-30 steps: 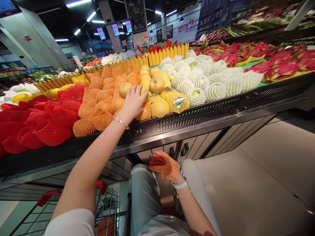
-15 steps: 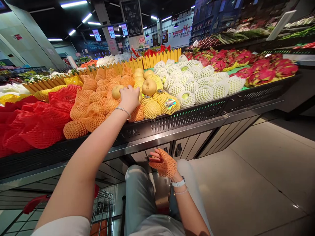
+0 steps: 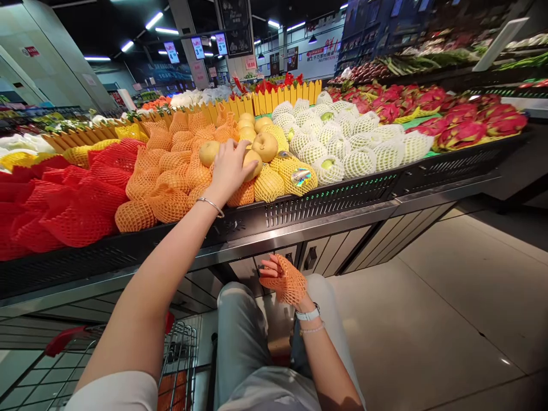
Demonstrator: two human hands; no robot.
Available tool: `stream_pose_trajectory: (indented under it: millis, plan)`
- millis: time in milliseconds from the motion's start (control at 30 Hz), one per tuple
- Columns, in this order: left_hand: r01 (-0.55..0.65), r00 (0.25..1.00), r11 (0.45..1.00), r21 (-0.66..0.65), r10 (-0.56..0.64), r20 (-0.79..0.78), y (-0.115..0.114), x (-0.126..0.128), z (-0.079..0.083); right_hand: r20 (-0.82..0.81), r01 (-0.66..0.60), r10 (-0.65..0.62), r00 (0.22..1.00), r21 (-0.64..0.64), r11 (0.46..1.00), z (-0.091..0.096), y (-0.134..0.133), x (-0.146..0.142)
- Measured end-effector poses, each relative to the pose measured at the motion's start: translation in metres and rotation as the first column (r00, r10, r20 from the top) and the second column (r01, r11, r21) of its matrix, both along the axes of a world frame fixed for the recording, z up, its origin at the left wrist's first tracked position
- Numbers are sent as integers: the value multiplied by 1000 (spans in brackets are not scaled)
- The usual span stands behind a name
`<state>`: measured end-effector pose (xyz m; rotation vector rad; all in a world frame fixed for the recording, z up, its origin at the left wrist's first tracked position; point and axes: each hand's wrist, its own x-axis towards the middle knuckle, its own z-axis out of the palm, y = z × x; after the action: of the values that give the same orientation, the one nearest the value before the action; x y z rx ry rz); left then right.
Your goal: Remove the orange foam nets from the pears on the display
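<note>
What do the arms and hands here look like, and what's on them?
They're a person's. The left hand has a thin silvery bangle at its wrist, below a short white sleeve. The right hand wears orange netting, a white-banded watch and a pale bracelet.

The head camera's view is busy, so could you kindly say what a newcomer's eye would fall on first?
Probably the red nets at the picture's left and the pink dragon fruit at its upper right. Then comes the left hand on a yellow fruit mid-picture, and, lower down, the right hand inside an orange net.
</note>
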<state>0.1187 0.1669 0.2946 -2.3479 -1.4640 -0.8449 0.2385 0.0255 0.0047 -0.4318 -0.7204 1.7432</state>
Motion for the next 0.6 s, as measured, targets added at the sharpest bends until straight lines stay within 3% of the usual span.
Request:
stream_pose_trajectory:
  millis: [133, 333, 467, 600]
  plan:
    - [44, 994, 992, -117, -31, 104, 1, 0, -7, 4, 27, -27, 1000, -25, 999, -3, 2, 2]
    - [-23, 982, 979, -201, 60, 181, -4, 1, -23, -22, 72, -73, 997, -66, 995, 0, 3, 5]
    - [3, 974, 997, -75, 14, 225, -7, -2, -32, 10, 87, -86, 996, -69, 994, 3, 3, 6]
    - [122, 993, 987, 101, -121, -9, -26, -19, -27, 86, 228, -221, 972, -90, 969, 6, 7, 12]
